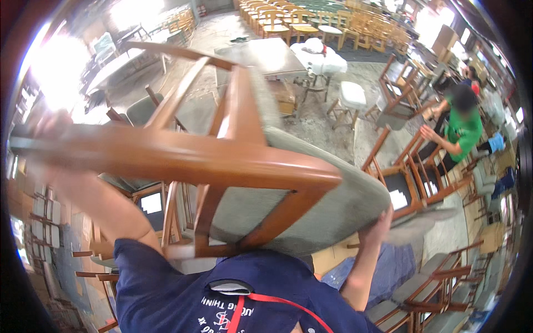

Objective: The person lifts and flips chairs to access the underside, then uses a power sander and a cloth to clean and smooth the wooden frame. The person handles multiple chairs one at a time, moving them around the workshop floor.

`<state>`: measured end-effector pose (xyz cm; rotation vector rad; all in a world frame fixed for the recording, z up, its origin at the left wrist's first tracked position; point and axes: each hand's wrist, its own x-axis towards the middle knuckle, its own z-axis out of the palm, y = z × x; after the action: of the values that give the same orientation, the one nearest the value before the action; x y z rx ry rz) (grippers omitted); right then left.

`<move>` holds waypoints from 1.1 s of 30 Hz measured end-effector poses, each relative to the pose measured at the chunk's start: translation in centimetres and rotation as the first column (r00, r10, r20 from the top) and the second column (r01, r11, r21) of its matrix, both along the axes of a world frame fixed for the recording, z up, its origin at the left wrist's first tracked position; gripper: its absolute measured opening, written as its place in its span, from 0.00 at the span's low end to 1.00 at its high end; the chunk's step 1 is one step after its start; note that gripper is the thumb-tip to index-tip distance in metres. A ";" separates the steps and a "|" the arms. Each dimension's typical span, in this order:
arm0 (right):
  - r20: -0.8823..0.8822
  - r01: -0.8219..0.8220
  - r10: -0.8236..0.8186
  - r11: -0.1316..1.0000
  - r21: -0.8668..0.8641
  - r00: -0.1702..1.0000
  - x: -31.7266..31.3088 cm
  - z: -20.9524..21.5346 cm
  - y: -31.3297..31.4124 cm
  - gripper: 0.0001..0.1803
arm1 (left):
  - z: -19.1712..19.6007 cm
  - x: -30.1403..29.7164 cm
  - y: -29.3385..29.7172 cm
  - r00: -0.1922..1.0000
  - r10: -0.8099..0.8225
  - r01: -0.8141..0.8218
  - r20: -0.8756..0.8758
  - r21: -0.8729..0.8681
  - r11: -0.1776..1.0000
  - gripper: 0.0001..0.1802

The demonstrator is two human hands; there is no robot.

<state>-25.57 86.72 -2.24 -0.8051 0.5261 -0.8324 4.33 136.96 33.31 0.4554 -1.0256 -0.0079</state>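
Observation:
A chair (216, 158) with a brown wooden frame and a grey padded seat is raised across my chest, tipped over. My left hand (53, 125), smeared by motion, is wrapped round the far-left end of its thick wooden rail. On the other side, my right hand (378, 223) grips the edge of the grey padding (333, 188), with the fingers partly hidden behind it. The chair hides much of what stands behind it.
At the right, a person in a green shirt (463, 130) handles upturned wooden chairs (419, 172). Grey-seated chairs (427, 283) stand at lower right, near blue sheeting (380, 272). Behind are a table (266, 55), a white stool (351, 95) and rows of chairs (300, 22).

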 end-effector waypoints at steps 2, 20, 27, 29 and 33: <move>-0.114 0.079 -0.074 0.996 0.035 0.991 1.2 -0.4 -1.6 0.38 | -1.6 9.1 -6.3 0.988 -0.134 0.133 -0.083 -0.012 0.991 0.10; -0.258 0.314 -0.383 0.910 -0.273 0.887 40.7 -5.8 -21.6 0.48 | -11.2 76.0 -42.5 0.833 -0.551 0.552 0.041 -0.109 0.827 0.33; -0.406 0.237 -0.533 0.775 -0.585 0.742 61.5 9.3 -21.9 0.42 | -16.6 98.6 -52.9 0.653 -0.159 0.204 -0.740 -0.030 0.979 0.42; -0.442 0.161 -0.538 0.745 -0.647 0.718 66.4 13.1 -20.6 0.40 | -17.4 104.1 -52.3 0.633 -0.178 0.312 -0.753 0.038 0.949 0.45; -0.606 0.062 -0.674 0.689 -0.722 0.423 73.2 21.2 -17.8 0.38 | -17.9 103.7 -54.9 0.917 -0.295 0.381 -0.269 0.807 0.450 0.32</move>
<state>47.62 68.91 18.98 -1.8013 1.4490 -1.0342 108.05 82.08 15.36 1.1368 -0.9523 -0.9525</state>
